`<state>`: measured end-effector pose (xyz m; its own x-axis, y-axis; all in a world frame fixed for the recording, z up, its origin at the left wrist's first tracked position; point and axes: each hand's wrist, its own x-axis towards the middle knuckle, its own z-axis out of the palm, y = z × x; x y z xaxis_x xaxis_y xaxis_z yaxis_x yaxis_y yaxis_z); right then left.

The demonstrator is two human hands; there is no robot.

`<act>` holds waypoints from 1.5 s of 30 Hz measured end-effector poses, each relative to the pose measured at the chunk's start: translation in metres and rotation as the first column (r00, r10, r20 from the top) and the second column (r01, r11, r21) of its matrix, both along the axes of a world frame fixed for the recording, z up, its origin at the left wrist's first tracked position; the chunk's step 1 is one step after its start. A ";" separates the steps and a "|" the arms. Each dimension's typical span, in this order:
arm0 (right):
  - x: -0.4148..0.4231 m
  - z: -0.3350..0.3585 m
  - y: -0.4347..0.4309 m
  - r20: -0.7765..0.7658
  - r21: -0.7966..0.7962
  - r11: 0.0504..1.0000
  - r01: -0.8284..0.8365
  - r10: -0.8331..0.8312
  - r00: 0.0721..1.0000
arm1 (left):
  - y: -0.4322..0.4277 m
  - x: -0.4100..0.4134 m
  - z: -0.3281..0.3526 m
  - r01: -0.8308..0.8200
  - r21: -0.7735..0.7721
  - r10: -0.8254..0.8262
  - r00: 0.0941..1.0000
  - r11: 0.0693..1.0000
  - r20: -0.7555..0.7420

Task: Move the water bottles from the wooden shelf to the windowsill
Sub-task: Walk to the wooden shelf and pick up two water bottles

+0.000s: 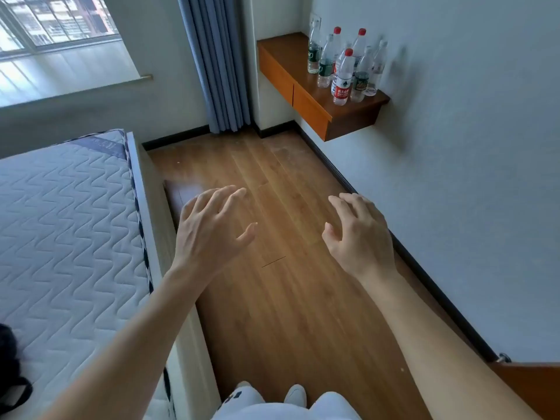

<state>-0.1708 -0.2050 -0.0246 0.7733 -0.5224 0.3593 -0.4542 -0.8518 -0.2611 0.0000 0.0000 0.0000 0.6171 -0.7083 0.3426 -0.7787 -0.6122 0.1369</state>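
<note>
Several clear plastic water bottles stand upright in a cluster on the wooden shelf fixed to the right wall. The nearest bottle has a red cap and a red label; others carry green labels. The pale windowsill lies at the upper left under the window. My left hand and my right hand are held out over the floor, fingers spread and relaxed, holding nothing. Both hands are well short of the shelf.
A bare quilted mattress on a white bed frame fills the left side. A blue curtain hangs between window and shelf. Wooden floor runs between bed and right wall. A black object lies on the mattress corner.
</note>
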 end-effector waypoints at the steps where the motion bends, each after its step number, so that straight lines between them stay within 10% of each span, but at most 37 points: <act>1: 0.000 -0.001 -0.004 0.013 0.006 1.000 -0.009 0.009 1.000 | -0.003 0.000 0.000 0.009 -0.006 -0.009 1.000 1.000 0.003; 17: 0.081 -0.021 -0.059 -0.013 0.050 0.998 -0.040 0.041 0.999 | -0.053 0.068 -0.010 -0.055 -0.002 0.055 0.998 0.998 0.018; 45: 0.445 -0.041 -0.230 -0.063 0.075 0.996 0.054 -0.049 0.997 | -0.240 0.451 -0.015 0.012 -0.023 -0.013 0.998 1.000 -0.060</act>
